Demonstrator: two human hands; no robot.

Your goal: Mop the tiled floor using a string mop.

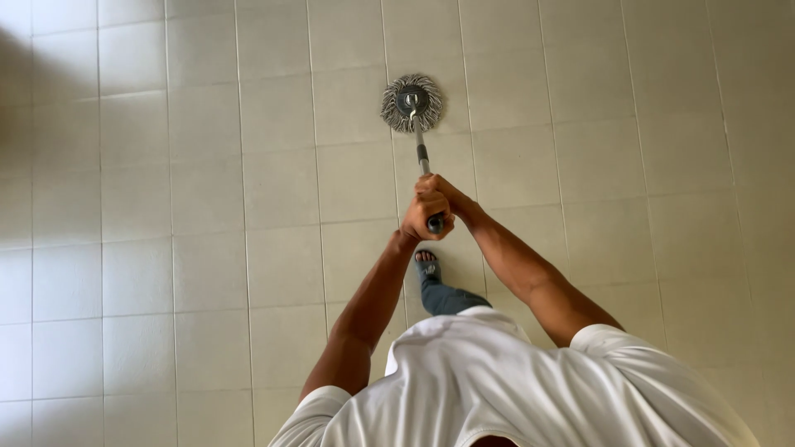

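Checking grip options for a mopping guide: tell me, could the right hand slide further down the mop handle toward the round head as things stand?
Probably yes. The right hand grips the mop handle just ahead of the left hand, and the shaft toward the round mop head looks bare.

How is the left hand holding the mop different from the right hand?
The left hand wraps the very top end of the mop handle, nearer the body; the right hand grips just below it, nearer the round grey mop head. The left hand shows its knuckles in a closed fist; the right hand is partly hidden behind it. Both are shut on the same handle and touch each other.
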